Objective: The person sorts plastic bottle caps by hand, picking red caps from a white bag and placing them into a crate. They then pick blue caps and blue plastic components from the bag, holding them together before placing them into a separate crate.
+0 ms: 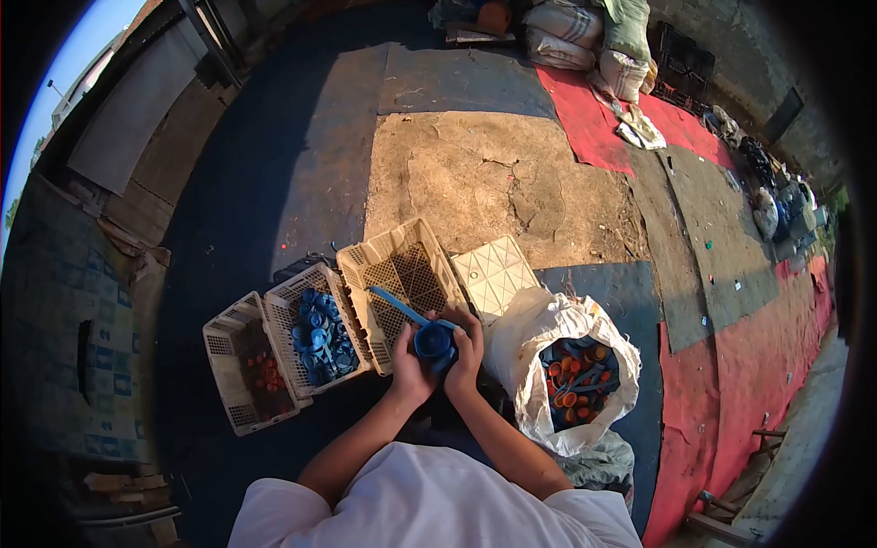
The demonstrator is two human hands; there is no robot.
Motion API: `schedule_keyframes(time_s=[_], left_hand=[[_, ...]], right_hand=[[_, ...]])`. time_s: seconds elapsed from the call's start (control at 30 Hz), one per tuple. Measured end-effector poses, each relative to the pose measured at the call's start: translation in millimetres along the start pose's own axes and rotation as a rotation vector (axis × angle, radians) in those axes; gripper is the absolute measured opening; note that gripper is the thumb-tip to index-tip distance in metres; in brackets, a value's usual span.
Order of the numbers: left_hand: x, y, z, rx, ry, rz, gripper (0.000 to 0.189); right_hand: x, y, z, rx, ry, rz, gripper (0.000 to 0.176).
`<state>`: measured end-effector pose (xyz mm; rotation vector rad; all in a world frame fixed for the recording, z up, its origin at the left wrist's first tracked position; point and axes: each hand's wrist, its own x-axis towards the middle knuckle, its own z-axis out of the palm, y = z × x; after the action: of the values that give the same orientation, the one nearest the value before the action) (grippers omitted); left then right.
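A blue plastic scoop (432, 342) with a long flat handle is cupped between my two hands, its round bowl facing up and its handle pointing up to the left. My left hand (411, 371) wraps its left side, and my right hand (468, 351) curls round the right, where more blue plastic shows under the fingers. Just beyond my hands is a beige crate (365, 258) with a bare mesh bottom. To its left, a second crate (274, 301) holds a heap of blue scoops (322, 340). A white sack (523, 361) of orange and blue scoops (575, 384) stands open at my right.
At the far left, a third crate (219, 352) contains small red pieces (265, 373). A pale ribbed panel (496, 274) lies behind the white sack. Stuffed sacks (566, 41) are piled at the back, and clutter (786, 210) lines the right wall. Mats cover much of the floor.
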<state>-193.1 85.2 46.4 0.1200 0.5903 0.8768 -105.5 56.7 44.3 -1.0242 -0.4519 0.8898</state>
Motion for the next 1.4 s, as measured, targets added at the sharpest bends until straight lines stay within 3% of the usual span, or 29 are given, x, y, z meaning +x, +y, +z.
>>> schedule_keyframes(time_s=[0.2,0.53,0.6,0.8,1.07,1.17,1.3,1.4], left_hand=[[-16.6,58.0,-22.3,-0.089,0.007,0.094,0.052],[-42.7,169.3,-142.6,-0.139,0.168,0.142,0.049],[-43.5,188.6,-175.7,-0.142,0.204,0.133,0.048],[-53.3,242.6,-224.6,-0.102,0.326,0.138,0.048],[-56.7,265.7,-263.5,-0.033,0.268,0.045,0.050],[-51.7,262.6,-275.7,-0.039,0.253,0.078,0.058],[-50.5,262.6,-285.8,0.020,0.341,0.028,0.063],[-44.6,256.9,-305.7,0.039,0.369,-0.003,0.067]], right_hand=[[-8.0,40.7,53.5,-0.048,-0.037,0.032,0.039],[-49.9,153.6,168.5,0.022,0.054,0.376,0.038],[-53.4,196.3,174.5,0.063,0.037,0.425,0.040],[-72.5,246.6,217.8,0.044,-0.014,0.598,0.044],[-80.1,247.9,260.4,0.075,0.036,0.825,0.034],[-75.3,252.9,263.1,-0.051,0.046,0.911,0.033],[-68.8,291.4,239.9,-0.152,0.002,0.879,0.040],[-67.1,303.3,232.2,-0.092,0.014,0.874,0.055]])
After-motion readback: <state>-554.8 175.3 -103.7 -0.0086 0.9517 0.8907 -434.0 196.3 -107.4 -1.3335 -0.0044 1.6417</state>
